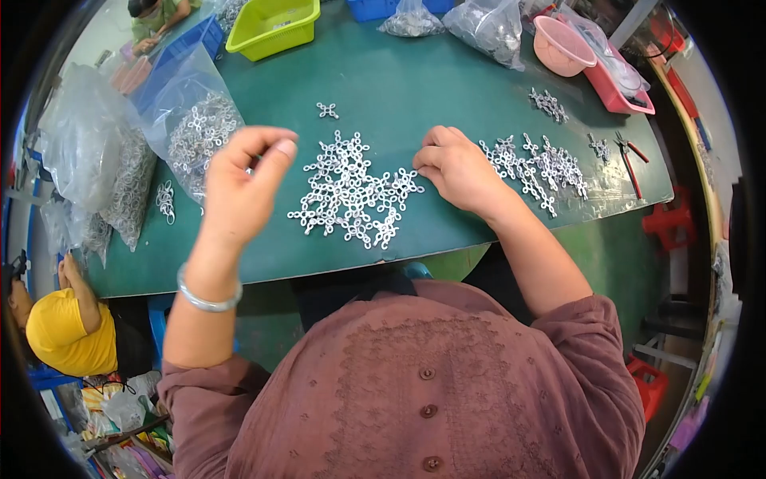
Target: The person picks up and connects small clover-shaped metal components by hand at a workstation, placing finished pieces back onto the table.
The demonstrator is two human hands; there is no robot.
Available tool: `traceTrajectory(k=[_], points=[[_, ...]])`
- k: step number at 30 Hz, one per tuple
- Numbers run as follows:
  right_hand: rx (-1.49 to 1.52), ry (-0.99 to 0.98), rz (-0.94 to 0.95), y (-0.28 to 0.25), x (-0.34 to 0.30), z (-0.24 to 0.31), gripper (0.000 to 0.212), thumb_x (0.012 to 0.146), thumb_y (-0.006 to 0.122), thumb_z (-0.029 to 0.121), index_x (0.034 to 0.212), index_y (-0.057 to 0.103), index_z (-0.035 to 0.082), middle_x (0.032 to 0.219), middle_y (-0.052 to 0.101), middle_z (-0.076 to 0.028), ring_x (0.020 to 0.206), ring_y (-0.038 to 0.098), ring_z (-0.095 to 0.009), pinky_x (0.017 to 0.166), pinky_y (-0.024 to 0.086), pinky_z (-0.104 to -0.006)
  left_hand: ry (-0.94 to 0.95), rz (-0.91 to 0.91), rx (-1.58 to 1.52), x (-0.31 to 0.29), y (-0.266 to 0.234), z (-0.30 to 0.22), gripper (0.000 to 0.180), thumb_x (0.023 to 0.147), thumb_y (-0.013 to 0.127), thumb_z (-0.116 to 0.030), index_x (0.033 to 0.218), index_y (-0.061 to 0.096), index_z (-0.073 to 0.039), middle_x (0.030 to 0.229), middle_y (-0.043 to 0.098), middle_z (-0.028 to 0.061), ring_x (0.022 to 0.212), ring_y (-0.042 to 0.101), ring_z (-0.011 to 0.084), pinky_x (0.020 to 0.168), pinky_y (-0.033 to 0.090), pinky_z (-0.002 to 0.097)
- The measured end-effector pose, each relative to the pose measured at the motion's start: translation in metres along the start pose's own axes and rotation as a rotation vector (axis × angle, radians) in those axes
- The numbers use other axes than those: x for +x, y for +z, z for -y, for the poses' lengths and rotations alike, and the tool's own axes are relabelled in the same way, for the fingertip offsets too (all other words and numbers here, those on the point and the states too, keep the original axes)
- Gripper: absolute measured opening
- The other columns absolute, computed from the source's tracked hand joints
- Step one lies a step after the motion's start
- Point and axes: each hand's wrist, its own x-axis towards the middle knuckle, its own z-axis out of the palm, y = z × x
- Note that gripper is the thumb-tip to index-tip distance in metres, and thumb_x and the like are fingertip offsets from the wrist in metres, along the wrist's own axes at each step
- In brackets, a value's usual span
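Note:
A loose pile of small silver cross-shaped metal pieces with ringed ends [345, 191] lies on the green table [383, 88] in front of me. My left hand [242, 180] is raised at the pile's left, thumb and fingers curled together; a tiny bit of metal glints at them, too small to name. Knuckles up, my right hand [461, 172] has its fingers closed at the pile's right edge. Its fingertips hide whatever they hold, if anything. One cross-shaped piece [326, 110] lies apart beyond the pile. Right of my right hand is a second group of linked metal pieces [550, 164].
Clear bags of metal parts [203, 132] stand at the left, near some loose rings [165, 201]. A yellow-green basin [275, 32], a pink bowl [562, 48] and a pink tray [618, 84] line the far side. Red-handled pliers [630, 164] lie right. Someone in yellow [68, 331] sits left.

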Motion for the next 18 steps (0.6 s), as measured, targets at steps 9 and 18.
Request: traceTrajectory(k=[9, 18], points=[[0.174, 0.060, -0.032, -0.008, -0.008, -0.001, 0.005, 0.071, 0.057, 0.004, 0.075, 0.056, 0.000, 0.080, 0.053, -0.010, 0.077, 0.050, -0.028, 0.069, 0.042, -0.0345, -0.207, 0.167, -0.233, -0.030, 0.069, 0.018, 0.014, 0.081, 0.055, -0.009, 0.092, 0.059, 0.000, 0.073, 0.052, -0.0046, 0.066, 0.044, 0.0029, 0.059, 0.035, 0.0171], [1.072, 0.437, 0.165, -0.026, -0.010, 0.022, 0.006, 0.076, 0.056, 0.007, 0.077, 0.056, 0.002, 0.068, 0.056, -0.002, 0.057, 0.048, -0.008, 0.052, 0.037, -0.0195, -0.331, 0.179, -0.549, -0.024, 0.086, 0.003, 0.020, 0.085, 0.051, -0.014, 0.100, 0.058, -0.002, 0.077, 0.058, 0.0002, 0.068, 0.050, 0.0060, 0.061, 0.040, 0.0183]])
